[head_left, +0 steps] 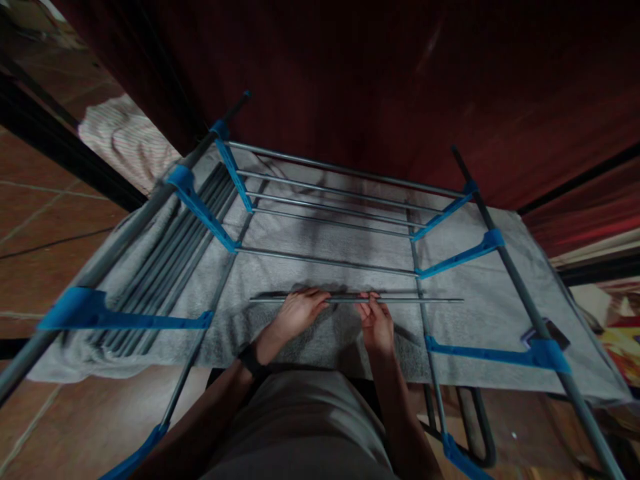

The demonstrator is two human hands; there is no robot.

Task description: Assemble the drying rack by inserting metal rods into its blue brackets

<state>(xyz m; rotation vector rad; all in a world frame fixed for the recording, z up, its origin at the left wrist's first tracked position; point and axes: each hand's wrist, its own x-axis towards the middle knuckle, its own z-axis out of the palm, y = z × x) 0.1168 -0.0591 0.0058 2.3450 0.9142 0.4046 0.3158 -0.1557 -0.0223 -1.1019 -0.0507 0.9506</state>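
Observation:
A thin grey metal rod [425, 300] lies level across the middle of the view, above a grey towel [480, 293]. My left hand [299, 311] has its fingers curled over the rod left of centre. My right hand [376, 319] pinches the same rod just to the right, the two hands almost touching. Around them stands a partly built rack of grey poles and blue plastic brackets [200, 210], with several rods [330, 260] fitted across its far half.
A bundle of spare grey rods [165, 267] lies on the towel at the left. Upright poles [520, 293] flank both sides. A dark red wall [380, 73] stands behind. A striped cloth [125, 137] lies at the far left on the tiled floor [45, 227].

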